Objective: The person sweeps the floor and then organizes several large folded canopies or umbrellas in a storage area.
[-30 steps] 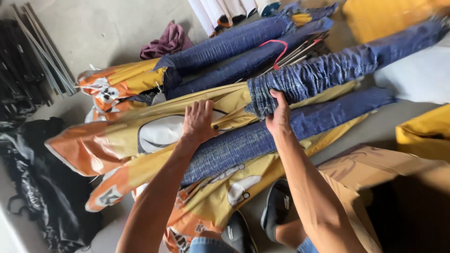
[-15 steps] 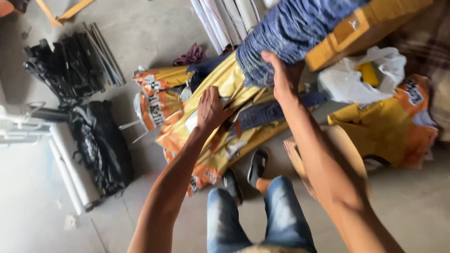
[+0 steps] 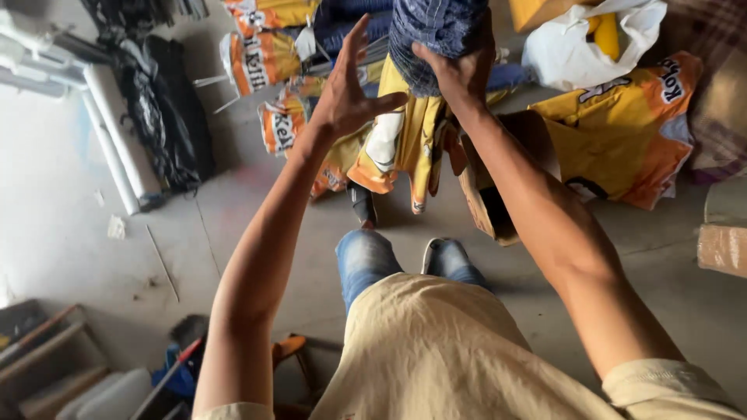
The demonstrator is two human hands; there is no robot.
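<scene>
From the head camera, looking down past your beige shirt, your right hand [image 3: 459,74] grips the lower end of a rolled bundle of blue denim [image 3: 436,35] raised above the floor [image 3: 62,225], fingers closed around it. Yellow and orange cloth [image 3: 408,148] hangs beneath the bundle. Your left hand [image 3: 350,93] is just beside it, fingers spread wide, holding nothing. A white plastic bag [image 3: 560,50] at upper right holds something yellow [image 3: 603,31]. An open cardboard box [image 3: 498,194] sits behind your right forearm; its contents are hidden.
</scene>
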